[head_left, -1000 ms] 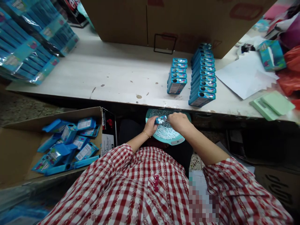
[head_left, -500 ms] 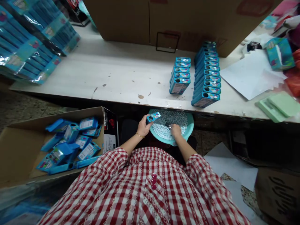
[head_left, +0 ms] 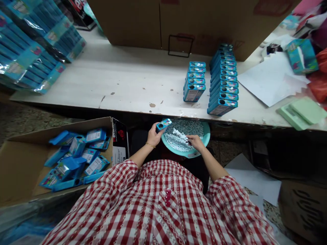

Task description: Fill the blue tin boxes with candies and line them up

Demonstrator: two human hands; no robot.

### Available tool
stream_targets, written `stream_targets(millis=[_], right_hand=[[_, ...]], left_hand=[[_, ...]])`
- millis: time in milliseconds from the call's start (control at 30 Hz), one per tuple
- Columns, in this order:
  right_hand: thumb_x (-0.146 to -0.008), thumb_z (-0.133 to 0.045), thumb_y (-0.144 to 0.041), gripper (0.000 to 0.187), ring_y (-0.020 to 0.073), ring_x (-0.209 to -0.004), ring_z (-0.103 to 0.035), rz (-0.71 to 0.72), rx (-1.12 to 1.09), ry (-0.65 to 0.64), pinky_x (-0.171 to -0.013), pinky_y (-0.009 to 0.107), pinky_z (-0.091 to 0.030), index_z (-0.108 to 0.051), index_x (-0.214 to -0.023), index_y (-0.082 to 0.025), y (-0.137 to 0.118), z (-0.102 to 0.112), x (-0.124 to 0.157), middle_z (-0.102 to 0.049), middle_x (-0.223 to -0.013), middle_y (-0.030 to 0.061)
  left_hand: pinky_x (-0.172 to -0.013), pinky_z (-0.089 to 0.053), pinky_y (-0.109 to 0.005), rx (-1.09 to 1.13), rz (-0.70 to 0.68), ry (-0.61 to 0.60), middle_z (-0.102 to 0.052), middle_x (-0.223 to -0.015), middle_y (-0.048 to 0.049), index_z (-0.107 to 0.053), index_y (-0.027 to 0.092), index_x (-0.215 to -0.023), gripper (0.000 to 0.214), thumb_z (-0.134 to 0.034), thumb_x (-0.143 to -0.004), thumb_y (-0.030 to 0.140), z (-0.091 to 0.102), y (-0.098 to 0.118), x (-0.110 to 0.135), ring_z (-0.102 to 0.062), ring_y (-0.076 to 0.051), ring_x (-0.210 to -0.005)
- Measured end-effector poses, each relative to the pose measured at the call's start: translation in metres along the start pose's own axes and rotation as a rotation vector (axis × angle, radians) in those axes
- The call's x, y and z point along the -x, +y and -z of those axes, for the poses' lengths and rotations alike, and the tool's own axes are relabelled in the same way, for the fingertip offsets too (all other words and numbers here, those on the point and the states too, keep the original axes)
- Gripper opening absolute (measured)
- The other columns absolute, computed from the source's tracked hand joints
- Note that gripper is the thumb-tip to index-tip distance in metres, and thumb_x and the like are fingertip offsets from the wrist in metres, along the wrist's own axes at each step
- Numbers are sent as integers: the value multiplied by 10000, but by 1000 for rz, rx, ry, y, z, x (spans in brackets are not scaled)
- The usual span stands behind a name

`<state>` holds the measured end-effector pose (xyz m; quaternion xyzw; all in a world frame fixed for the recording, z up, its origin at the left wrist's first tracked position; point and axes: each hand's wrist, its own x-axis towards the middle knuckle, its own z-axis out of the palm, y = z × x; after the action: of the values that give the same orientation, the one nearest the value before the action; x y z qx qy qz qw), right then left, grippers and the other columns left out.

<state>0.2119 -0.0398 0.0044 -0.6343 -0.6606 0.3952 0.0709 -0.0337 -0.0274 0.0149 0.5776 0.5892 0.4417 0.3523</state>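
My left hand point(head_left: 153, 135) is closed round a small blue box point(head_left: 164, 124), held just over the left rim of a teal bowl point(head_left: 206, 136) on my lap. The bowl is full of small white and pale blue pellets point(head_left: 190, 127). My right hand point(head_left: 195, 141) is over the bowl with its fingers pinched on a short row of white pellets point(head_left: 179, 134), lifted above the pile. Two rows of filled blue boxes point(head_left: 221, 81) stand on the table beyond the bowl.
An open cardboard box point(head_left: 22, 160) at my left holds several loose blue boxes point(head_left: 76, 154). Wrapped packs of blue boxes point(head_left: 33, 47) lie at the table's far left. Large cartons point(head_left: 178, 20) stand along the back. White paper point(head_left: 268, 80) and green pads point(head_left: 302, 112) lie at right.
My right hand left the blue box, dipped into the pellets, and has now risen with a row of white ones. My left hand with the box shifted slightly left and up.
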Motion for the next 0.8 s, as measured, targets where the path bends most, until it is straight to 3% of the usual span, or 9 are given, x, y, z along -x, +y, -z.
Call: stream_targets(millis=[167,233,333,433,567,700,800], right_hand=[[-776,-427,-152,401,103,-555,-576,-37,-89,-17,-545,192,-466,-650,-1108,-129,-13,52,21,-689,-779,40],[-790,-427,-164,383,109,-576,-584,14,31,-14,-594,201,-463,-663,-1091,-177,-30,71,26,-688,-769,27],[-803,-437,-178,358,163,-757,-629,51,397,-3,-715,250,-464,-671,-1064,-250,-67,90,32,-693,-860,45],[-802,-431,-141,348,223,-889,-626,35,730,-16,-765,311,-464,-669,-1039,-234,-108,95,37,-675,-950,106],[-837,-389,-117,315,234,-893,-629,87,886,-39,-768,316,-467,-671,-975,-129,-147,86,39,-661,-923,175],[-855,-380,-130,310,233,-897,-625,151,911,-37,-760,298,-464,-670,-957,-88,-161,80,41,-655,-906,202],[-862,-360,-133,320,235,-871,-631,146,923,-35,-732,299,-463,-668,-946,-108,-161,88,47,-657,-905,186]], left_hand=[[-860,-453,-339,-87,-54,-104,-622,-1015,-67,-528,165,-1054,335,-595,-729,214,-15,4,0,-584,-198,-924],[-888,-444,-356,-123,-85,-167,-615,-1045,-80,-530,159,-1060,351,-581,-712,160,-24,6,3,-575,-212,-962],[-912,-434,-371,-171,-115,-229,-603,-1068,-98,-527,144,-1078,379,-555,-701,119,-37,8,8,-561,-226,-1000],[-923,-425,-384,-214,-133,-258,-596,-1072,-118,-526,123,-1085,381,-538,-705,111,-43,8,11,-552,-241,-1018],[-919,-425,-400,-238,-144,-269,-596,-1073,-123,-526,121,-1087,383,-533,-704,104,-44,4,11,-549,-249,-1018],[-924,-422,-409,-210,-137,-257,-595,-1082,-107,-524,157,-1097,393,-544,-707,114,-43,1,9,-549,-242,-1020],[-930,-419,-402,-159,-135,-238,-597,-1081,-100,-524,166,-1094,393,-563,-705,126,-40,0,9,-554,-234,-1014]])
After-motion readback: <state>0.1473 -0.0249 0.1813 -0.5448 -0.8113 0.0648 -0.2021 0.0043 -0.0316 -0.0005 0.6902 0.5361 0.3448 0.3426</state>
